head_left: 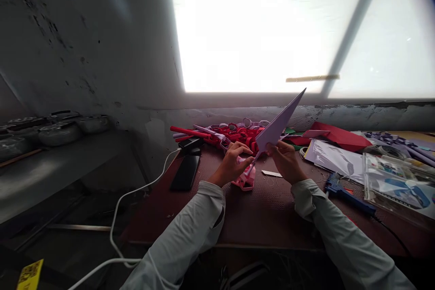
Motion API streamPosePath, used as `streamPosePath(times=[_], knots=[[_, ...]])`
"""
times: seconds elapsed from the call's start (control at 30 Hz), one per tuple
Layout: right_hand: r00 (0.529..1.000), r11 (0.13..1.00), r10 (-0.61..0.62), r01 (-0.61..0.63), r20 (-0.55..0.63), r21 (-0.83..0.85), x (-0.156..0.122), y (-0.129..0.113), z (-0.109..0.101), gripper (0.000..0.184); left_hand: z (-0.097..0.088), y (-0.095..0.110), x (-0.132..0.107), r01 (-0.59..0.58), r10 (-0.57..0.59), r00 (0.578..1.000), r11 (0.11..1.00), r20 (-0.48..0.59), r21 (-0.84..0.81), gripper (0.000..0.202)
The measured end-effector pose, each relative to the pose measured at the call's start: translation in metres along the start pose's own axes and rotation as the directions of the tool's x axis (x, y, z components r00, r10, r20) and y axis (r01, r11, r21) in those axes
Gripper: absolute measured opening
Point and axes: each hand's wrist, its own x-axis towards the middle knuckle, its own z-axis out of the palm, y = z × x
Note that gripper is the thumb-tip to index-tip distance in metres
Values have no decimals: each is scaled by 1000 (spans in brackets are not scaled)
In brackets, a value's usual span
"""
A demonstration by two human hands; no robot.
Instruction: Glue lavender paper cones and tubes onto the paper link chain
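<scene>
A lilac sheet of paper (277, 128) is held up over the table, tilted, with its pointed corner towards the upper right. My right hand (287, 158) pinches its lower right side between thumb and fingers. At the narrow lower end of the sheet, my left hand (233, 163) closes its thumb and fingertips on the edge. Beneath that end, pink folded paper strips (244, 182) lie on the table, partly hidden by my left hand. A thin white strip (271, 173) rests between my hands.
Red and lilac paper chains (243, 135) are heaped at the back. A black phone (185, 172) lies left, beside a white cable (117, 210). To the right are a blue glue gun (350, 195), white sheets (335, 158), a clear plastic case (401, 186) and red paper (340, 136).
</scene>
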Motion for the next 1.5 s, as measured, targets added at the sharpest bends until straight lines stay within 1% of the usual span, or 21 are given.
streamPosePath(times=[0.03,0.1,0.13,0.17,0.27,0.37,0.43,0.53,0.6,0.7,0.77,0.87,0.97,1.07,1.23,1.33,1.4,1.5], knots=[[998,998,27,-24,-53,60,3,-1,-5,28,-5,-4,3,2,-2,1000,1000,-13,14,14],[985,978,99,-70,-142,196,11,-4,-17,28,-22,-16,13,34,-32,999,991,-11,130,19],[975,963,134,-86,-178,254,14,-5,-24,29,-32,-25,19,64,-69,998,968,10,242,22],[964,949,166,-99,-207,299,17,-6,-30,32,-44,-34,27,96,-124,991,915,45,393,25],[943,928,218,-121,-252,353,24,-8,-46,36,-81,-68,50,158,-220,974,840,60,519,32],[933,911,247,-132,-261,392,27,-7,-57,37,-107,-100,69,208,-332,939,758,92,619,41],[927,892,264,-130,-267,432,28,-7,-62,38,-116,-117,77,218,-398,909,708,125,671,47],[924,868,277,-123,-263,480,30,-7,-68,41,-120,-135,87,198,-465,866,657,184,727,51],[925,858,278,-117,-259,500,31,-9,-72,41,-120,-142,94,159,-484,843,640,234,751,47],[928,869,262,-108,-265,483,32,-11,-76,39,-123,-145,103,76,-480,822,626,307,776,31],[932,883,250,-108,-263,458,33,-12,-77,37,-127,-141,110,15,-459,818,621,348,783,22],[946,902,230,-119,-229,415,33,-12,-78,31,-137,-128,124,-66,-406,826,620,391,782,23],[966,941,181,-117,-183,317,31,-10,-77,24,-150,-108,144,-116,-347,847,617,402,779,29],[981,967,145,-113,-131,227,29,-8,-76,21,-168,-84,168,-139,-286,880,608,379,782,35],[994,982,111,-106,-23,158,28,-6,-72,32,-207,-34,206,-146,-150,949,569,276,809,38],[991,989,108,-116,82,97,25,0,-74,31,-232,-1,222,-138,-43,981,527,189,839,39],[984,996,83,-84,156,4,24,7,-78,30,-246,21,230,-106,13,993,490,114,865,44],[964,983,37,12,262,-183,27,19,-85,41,-263,49,236,-43,77,997,456,8,889,62]])
